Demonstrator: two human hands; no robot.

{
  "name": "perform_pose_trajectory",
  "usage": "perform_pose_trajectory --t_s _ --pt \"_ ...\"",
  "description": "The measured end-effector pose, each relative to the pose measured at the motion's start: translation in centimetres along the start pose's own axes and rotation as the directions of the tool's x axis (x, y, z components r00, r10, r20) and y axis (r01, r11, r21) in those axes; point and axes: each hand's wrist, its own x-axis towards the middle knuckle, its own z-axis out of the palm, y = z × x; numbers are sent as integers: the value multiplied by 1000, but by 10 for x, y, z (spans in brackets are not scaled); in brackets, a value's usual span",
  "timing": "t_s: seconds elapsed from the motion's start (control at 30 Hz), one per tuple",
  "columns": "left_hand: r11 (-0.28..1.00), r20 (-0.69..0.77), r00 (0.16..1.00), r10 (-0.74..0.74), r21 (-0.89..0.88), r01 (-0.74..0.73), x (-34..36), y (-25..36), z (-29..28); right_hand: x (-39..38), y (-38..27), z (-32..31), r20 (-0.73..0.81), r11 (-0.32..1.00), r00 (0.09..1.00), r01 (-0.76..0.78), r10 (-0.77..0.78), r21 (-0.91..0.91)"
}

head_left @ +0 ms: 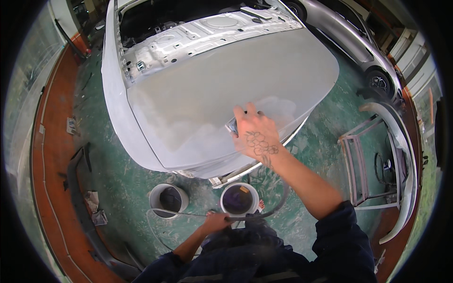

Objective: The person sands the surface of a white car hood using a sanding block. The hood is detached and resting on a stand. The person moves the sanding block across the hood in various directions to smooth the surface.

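Observation:
My right hand [257, 131] presses down on the car's grey, matt trunk lid [212, 75], near its rear edge. Its fingers are curled over a small block [231, 126] with a shiny pale edge; most of it is hidden under the palm. Cloudy lighter patches mark the lid on both sides of this hand. Low in front of my body, my left hand [217, 221] is closed round a grey hose [255, 217]. From there the hose curves right and up below my right forearm, and a thinner stretch runs off to the left.
Two buckets with dark liquid, a left one [155, 200] and a right one [256, 193], stand on the green floor behind the car. A bumper [410, 165] rests by a metal frame [351, 165] at right. A dark bumper [78, 188] lies left; a silver car [344, 33] stands beyond.

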Motion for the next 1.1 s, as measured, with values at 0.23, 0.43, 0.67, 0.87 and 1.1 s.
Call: perform_pose_trajectory --t_s 0.23,0.43,0.67,0.87,1.1 --pt "992 -82 993 82 -91 -90 5 3 -10 -8 -43 16 -1 999 1000 31 -31 21" --pt "986 -155 985 71 -140 -93 -13 41 -37 -2 26 -11 -57 966 968 -248 244 -74" --pt "961 -200 962 187 -168 -221 -14 37 -28 3 -46 14 -22 996 995 -92 92 4" --pt "961 -226 958 175 -174 -216 -15 41 -41 14 -47 21 -88 998 996 13 -8 55" --pt "972 -241 960 141 -149 -180 -21 62 -51 12 -29 7 -81 992 989 -123 121 -24"
